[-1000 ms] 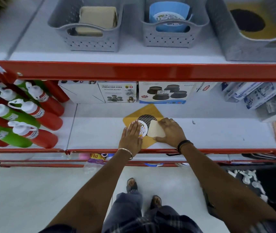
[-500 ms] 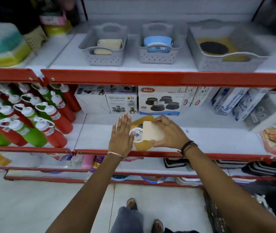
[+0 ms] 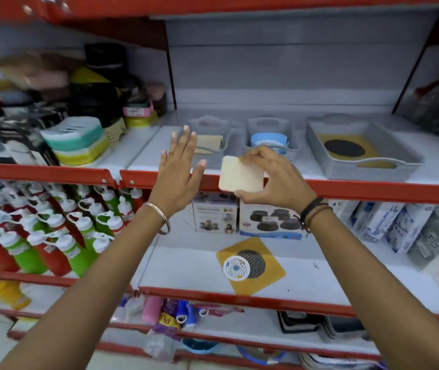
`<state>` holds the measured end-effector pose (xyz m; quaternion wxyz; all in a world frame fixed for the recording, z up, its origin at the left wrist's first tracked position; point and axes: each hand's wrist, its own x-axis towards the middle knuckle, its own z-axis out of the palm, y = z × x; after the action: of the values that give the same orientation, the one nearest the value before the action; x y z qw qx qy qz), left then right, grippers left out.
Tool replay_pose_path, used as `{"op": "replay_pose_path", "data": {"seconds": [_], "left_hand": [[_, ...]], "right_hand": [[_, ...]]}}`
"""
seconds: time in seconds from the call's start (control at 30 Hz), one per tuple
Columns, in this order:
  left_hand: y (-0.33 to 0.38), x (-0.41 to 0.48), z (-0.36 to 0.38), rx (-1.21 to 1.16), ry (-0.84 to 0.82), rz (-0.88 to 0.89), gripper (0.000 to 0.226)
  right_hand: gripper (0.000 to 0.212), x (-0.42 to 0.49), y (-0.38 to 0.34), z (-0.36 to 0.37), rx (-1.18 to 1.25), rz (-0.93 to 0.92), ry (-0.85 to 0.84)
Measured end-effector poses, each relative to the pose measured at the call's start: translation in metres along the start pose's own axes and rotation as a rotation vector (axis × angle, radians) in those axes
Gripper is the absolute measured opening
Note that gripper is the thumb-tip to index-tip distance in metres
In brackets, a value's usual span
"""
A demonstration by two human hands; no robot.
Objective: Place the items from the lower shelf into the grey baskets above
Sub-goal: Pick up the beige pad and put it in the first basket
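Right hand (image 3: 274, 180) grip pinches cream pad (image 3: 240, 174); left hand (image 3: 177, 170) splayed, hiding basket (image 3: 214, 145) front

left basket (image 3: 214, 140) half hidden behind left hand (image 3: 178, 169); far-left goods (image 3: 39, 76) blurred.

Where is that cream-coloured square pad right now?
The cream square pad is pinched in the person's right hand, raised in front of the red shelf edge, just below the left grey basket and beside the open left hand.
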<state>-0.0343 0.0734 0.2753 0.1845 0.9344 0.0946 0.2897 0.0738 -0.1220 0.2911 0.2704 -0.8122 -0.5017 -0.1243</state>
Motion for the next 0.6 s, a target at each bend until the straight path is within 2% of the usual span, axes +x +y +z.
{"op": "replay_pose_path", "data": {"seconds": [0.17, 0.27, 0.4, 0.6], "left_hand": [[-0.039, 0.069, -0.014, -0.058, -0.075, -0.036, 0.051], [-0.059, 0.101, -0.015, -0.017, -0.112, -0.019, 0.044], [-0.078, 0.131, -0.005, -0.009, -0.071, -0.059, 0.033], [-0.084, 0.144, 0.005, 0.037, -0.256, -0.047, 0.034]], "right_hand": [[0.083, 0.093, 0.007, 0.011, -0.02, 0.097, 0.079], [0.07, 0.149, 0.017, 0.029, -0.07, 0.135, -0.038], [0.065, 0.187, 0.025, 0.056, -0.055, 0.124, -0.207], [0.051, 0.198, 0.035, 0.072, 0.069, 0.199, -0.36]]}}
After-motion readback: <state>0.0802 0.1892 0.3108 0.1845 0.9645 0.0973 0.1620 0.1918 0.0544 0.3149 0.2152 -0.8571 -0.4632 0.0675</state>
